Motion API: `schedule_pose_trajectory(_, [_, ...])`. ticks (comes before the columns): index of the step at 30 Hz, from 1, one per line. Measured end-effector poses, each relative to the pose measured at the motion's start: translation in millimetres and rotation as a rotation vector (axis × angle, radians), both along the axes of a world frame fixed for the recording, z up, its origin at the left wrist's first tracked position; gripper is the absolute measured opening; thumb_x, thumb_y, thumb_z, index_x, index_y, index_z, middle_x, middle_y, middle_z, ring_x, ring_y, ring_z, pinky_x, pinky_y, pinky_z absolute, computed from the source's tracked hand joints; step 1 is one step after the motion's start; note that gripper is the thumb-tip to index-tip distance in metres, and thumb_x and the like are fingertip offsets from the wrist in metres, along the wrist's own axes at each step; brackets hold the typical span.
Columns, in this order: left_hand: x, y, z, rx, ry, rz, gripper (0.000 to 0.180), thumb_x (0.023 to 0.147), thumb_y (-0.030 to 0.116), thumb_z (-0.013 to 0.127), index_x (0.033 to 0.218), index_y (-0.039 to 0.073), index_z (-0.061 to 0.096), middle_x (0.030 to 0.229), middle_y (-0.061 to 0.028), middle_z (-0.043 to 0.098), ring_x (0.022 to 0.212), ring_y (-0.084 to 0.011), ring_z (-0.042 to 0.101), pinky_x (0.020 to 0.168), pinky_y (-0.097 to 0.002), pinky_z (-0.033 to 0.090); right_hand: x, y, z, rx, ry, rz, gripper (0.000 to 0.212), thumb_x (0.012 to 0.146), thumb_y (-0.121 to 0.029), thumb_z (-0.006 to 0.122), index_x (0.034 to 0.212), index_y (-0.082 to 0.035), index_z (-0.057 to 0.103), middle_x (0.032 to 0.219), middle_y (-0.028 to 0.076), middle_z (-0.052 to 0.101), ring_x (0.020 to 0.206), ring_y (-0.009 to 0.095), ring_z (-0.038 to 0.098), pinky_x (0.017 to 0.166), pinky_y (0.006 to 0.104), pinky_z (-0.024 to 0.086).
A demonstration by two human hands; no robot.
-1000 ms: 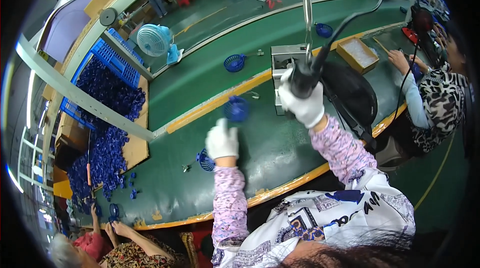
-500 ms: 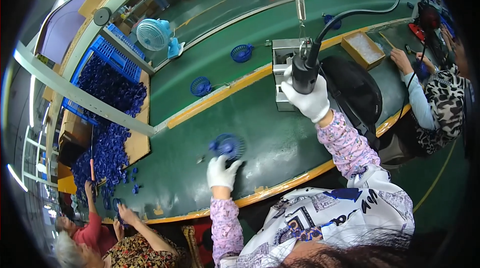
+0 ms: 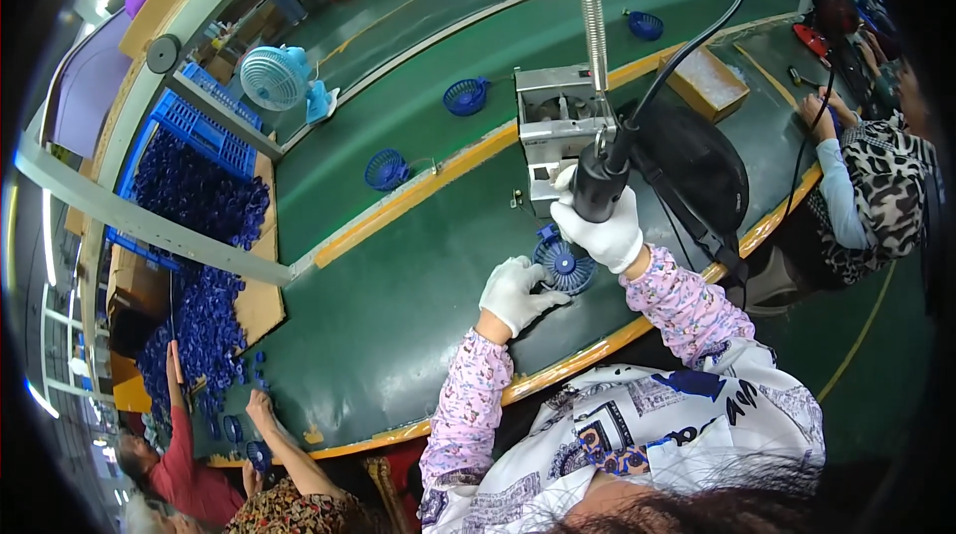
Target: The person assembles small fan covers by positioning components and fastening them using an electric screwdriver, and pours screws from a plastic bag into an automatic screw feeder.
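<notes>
A round blue plastic fan part [image 3: 565, 264] lies on the green table [image 3: 398, 305] in front of me. My left hand [image 3: 516, 293], in a white glove, rests its fingers on the part's left edge. My right hand [image 3: 603, 225], also gloved, grips a black powered screwdriver [image 3: 601, 180] that hangs from a spring and a black cable. The tool points down just above the right side of the blue part.
A grey metal box [image 3: 554, 128] stands behind the tool, a black bag [image 3: 697, 165] to its right. Blue fan grilles [image 3: 386, 170] ride the belt. Blue crates of parts [image 3: 194, 185] sit at left. Other people work at right [image 3: 876, 185] and lower left [image 3: 189, 454].
My left hand slid the blue part from the left to in front of me. My right hand brought the screwdriver down toward it.
</notes>
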State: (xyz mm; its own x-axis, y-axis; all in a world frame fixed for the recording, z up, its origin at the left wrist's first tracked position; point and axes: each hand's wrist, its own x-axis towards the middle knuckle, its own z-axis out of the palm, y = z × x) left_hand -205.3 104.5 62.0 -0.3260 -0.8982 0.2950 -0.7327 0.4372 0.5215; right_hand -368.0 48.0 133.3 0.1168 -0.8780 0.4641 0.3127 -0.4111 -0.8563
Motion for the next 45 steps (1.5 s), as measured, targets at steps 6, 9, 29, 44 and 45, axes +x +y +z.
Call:
schedule_pose_trajectory(6, [0.5,2.5,2.1,0.014,-0.014,0.019,0.03,0.059,0.031,0.08,0.07,0.009,0.064,0.064,-0.0084,0.051,0.065,-0.0269,0.051,0.06,-0.0368,0.041,4.8,-4.1,-15.6,-0.054,0.166,0.026,0.031,0.07,0.004,0.069,0.096,-0.004,0.054,0.088,0.001,0.057,0.078,0.008,0.055,0.07,0.0241,0.045])
schedule_pose_trajectory(9, [0.9,3.6,3.0,0.026,-0.027,0.033,0.03,0.059,0.032,0.08,0.07,0.009,0.064,0.064,-0.0081,0.051,0.065,-0.0267,0.052,0.061,-0.0368,0.042,6.0,-6.5,-19.0,-0.062,0.187,0.102,0.031,0.07,0.003,0.069,0.096,-0.003,0.055,0.086,0.001,0.058,0.077,0.008,0.056,0.069,0.0239,0.046])
schedule_pose_trajectory(29, [-3.2,5.3,4.1,0.008,-0.068,0.057,0.035,0.06,0.043,0.077,0.068,0.011,0.066,0.065,-0.008,0.053,0.067,-0.0266,0.054,0.064,-0.0379,0.043,5.7,-49.8,46.6,-0.191,0.027,-0.172,0.015,0.077,0.002,0.064,0.091,0.0,0.057,0.074,0.001,0.058,0.054,0.005,0.053,0.051,0.0214,0.042])
schedule_pose_trajectory(44, [1.8,-0.3,-12.0,0.013,0.063,0.024,0.03,0.061,0.038,0.077,0.068,0.011,0.067,0.068,-0.0105,0.056,0.069,-0.0286,0.055,0.064,-0.039,0.044,28.7,16.1,4.0,-0.097,0.185,0.028,0.022,0.071,0.001,0.068,0.091,-0.003,0.06,0.079,0.0,0.058,0.071,0.007,0.055,0.065,0.0226,0.045])
schedule_pose_trajectory(45, [1.8,-1.0,-11.5,0.016,0.066,0.026,0.03,0.061,0.038,0.077,0.068,0.011,0.067,0.068,-0.0105,0.056,0.069,-0.0286,0.055,0.064,-0.039,0.044,30.0,15.1,1.8,-0.111,0.202,0.04,0.021,0.071,0.001,0.068,0.09,-0.003,0.06,0.078,0.0,0.058,0.071,0.007,0.055,0.064,0.0231,0.045])
